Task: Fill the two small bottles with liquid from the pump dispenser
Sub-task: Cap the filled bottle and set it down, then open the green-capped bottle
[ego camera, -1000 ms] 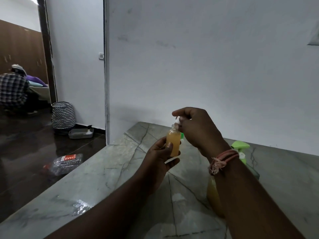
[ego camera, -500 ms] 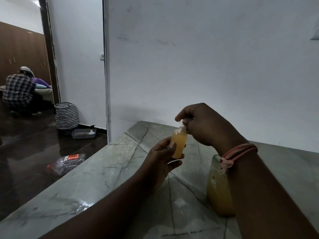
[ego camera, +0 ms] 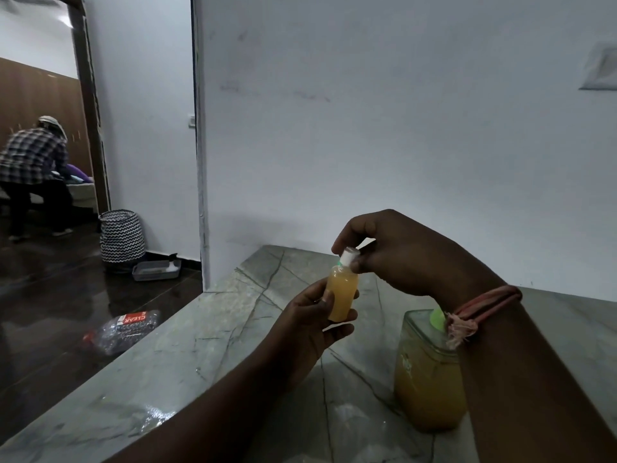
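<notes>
Holding the small bottle [ego camera: 341, 297] up in my left hand [ego camera: 309, 324], I pinch its white cap [ego camera: 349, 256] with my right hand [ego camera: 397, 250], pump dispenser [ego camera: 429, 372] standing on the worktop [ego camera: 213, 332].

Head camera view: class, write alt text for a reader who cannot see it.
A left hand holds a small bottle of orange liquid upright while the right hand pinches its white cap. A large pump dispenser of the same liquid stands on the marble counter, partly hidden by the right forearm.
</notes>
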Demonstrator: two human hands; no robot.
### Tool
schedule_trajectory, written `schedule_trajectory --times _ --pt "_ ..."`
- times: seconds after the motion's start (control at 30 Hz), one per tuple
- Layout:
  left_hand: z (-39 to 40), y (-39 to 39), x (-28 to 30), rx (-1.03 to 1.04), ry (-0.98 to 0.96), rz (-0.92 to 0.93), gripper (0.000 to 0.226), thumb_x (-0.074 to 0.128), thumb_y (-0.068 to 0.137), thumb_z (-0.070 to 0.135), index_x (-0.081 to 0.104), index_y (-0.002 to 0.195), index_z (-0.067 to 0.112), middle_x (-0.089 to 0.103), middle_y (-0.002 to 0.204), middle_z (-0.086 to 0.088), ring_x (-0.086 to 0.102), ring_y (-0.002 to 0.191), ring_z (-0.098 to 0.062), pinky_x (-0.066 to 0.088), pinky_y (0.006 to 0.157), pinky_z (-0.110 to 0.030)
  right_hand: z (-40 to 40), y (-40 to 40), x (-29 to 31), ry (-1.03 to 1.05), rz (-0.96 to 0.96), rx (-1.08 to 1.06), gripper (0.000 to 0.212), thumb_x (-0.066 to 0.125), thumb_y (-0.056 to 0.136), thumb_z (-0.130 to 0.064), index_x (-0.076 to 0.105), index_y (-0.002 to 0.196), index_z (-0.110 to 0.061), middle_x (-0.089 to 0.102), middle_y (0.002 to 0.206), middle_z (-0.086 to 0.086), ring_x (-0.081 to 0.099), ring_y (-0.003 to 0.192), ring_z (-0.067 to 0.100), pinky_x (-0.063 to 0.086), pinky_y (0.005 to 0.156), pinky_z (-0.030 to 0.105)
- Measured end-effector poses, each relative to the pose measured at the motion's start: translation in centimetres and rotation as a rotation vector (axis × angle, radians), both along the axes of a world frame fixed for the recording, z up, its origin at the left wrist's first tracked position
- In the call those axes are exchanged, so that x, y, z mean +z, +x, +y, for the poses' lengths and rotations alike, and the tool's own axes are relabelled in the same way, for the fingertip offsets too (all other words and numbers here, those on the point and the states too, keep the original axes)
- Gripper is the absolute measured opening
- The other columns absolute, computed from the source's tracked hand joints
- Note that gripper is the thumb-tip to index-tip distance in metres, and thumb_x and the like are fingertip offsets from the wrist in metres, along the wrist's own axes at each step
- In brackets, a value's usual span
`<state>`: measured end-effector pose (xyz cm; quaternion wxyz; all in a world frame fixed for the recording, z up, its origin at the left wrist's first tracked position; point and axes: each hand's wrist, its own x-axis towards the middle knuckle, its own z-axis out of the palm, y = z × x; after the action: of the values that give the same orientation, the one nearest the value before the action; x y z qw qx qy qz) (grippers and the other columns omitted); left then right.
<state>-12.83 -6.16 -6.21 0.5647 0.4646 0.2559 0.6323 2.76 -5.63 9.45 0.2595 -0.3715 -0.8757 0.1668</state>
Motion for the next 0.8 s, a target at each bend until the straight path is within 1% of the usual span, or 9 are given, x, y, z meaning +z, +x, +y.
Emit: schedule_trajectory --times 0.1,0.2,0.33,0.4,0.47,0.53,0.63,0.7,0.8 --pt "0.2 0.0 -0.1 0.006 -0.001 0.010 0.029 0.067 0.090 0.031 0.075 0.117 0.035 0.072 0.123 -0.008 0.071 0.107 -0.030 0.055 0.090 -0.038 0.1 -0.3 -0.2 0.058 -0.020 -0.036 0.032 0.074 0.078 -0.004 0.071 0.090 -0.033 0.066 0.098 -0.013 0.064 0.088 0.007 0.047 0.071 0.025" --pt "0.3 0.0 -0.1 0.024 -0.007 0.018 0.029 0.069 0.089 0.031 0.075 0.117 0.035 0.072 0.122 -0.007 0.071 0.107 -0.029 0.056 0.091 -0.039 -0.1 -0.6 -0.3 0.094 -0.045 -0.115 0.018 0.082 0.073 -0.026 0.069 0.086 -0.029 0.067 0.085 -0.009 0.065 0.077 0.011 0.052 0.066 0.029" --pt "0.3 -0.1 0.0 0.025 -0.017 0.015 0.033 0.074 0.086 0.035 0.074 0.119 0.032 0.072 0.123 -0.009 0.071 0.107 -0.029 0.056 0.089 -0.038 -0.7 -1.1 -0.2 0.214 -0.196 -0.332 0.064 0.067 0.063 -0.075 0.058 0.057 -0.012 0.057 0.049 -0.001 0.055 0.046 0.015 0.045 0.047 0.032" --pt "0.2 -0.2 0.1 0.017 -0.011 -0.009 0.035 0.074 0.084 0.036 0.074 0.119 0.031 0.071 0.123 -0.009 0.071 0.105 -0.028 0.056 0.088 -0.038 -0.8 -0.9 0.2 0.241 -0.133 -0.375 0.074 0.055 0.058 -0.086 0.061 0.054 -0.012 0.059 0.047 -0.001 0.055 0.044 0.014 0.046 0.047 0.031" --pt "0.2 -0.4 0.1 0.015 -0.017 -0.017 0.030 0.071 0.087 0.034 0.075 0.117 0.032 0.072 0.122 -0.009 0.071 0.105 -0.027 0.056 0.088 -0.037 -0.7 -0.6 0.4 0.228 -0.054 -0.371 0.056 0.062 0.071 -0.072 0.069 0.071 -0.016 0.067 0.064 0.000 0.063 0.057 0.015 0.045 0.051 0.028" --pt "0.2 -0.4 0.1 0.005 -0.020 -0.021 0.028 0.068 0.089 0.032 0.076 0.116 0.032 0.072 0.122 -0.009 0.071 0.103 -0.027 0.056 0.087 -0.037 -0.7 -0.5 0.4 0.203 -0.070 -0.287 0.019 0.069 0.085 -0.038 0.068 0.100 -0.027 0.067 0.093 -0.005 0.061 0.078 0.011 0.041 0.057 0.024" --pt "0.1 -0.2 0.1 0.005 -0.025 -0.027 0.031 0.069 0.088 0.031 0.075 0.118 0.029 0.071 0.122 -0.011 0.071 0.104 -0.029 0.056 0.087 -0.039 -0.9 -1.0 -0.3 0.124 -0.130 -0.163 0.038 0.063 0.088 -0.013 0.062 0.120 -0.034 0.061 0.115 -0.010 0.055 0.096 0.007 0.040 0.072 0.022" --pt "0.0 -0.2 0.1 -0.003 -0.020 -0.031 0.033 0.069 0.088 0.031 0.074 0.121 0.027 0.071 0.122 -0.012 0.070 0.104 -0.029 0.056 0.087 -0.039 -0.8 -1.5 -0.5 0.171 -0.101 -0.209 0.013 0.069 0.086 -0.028 0.072 0.099 -0.027 0.069 0.099 -0.005 0.062 0.085 0.009 0.045 0.068 0.024" --pt "-0.1 -0.1 0.1 -0.006 -0.015 0.006 0.042 0.068 0.088 0.032 0.069 0.129 0.024 0.071 0.121 -0.011 0.069 0.103 -0.027 0.055 0.089 -0.038 -0.7 -1.6 -0.2 0.247 -0.067 -0.427 0.061 0.062 0.072 -0.074 0.063 0.062 -0.014 0.060 0.055 0.002 0.059 0.053 0.016 0.043 0.051 0.027"
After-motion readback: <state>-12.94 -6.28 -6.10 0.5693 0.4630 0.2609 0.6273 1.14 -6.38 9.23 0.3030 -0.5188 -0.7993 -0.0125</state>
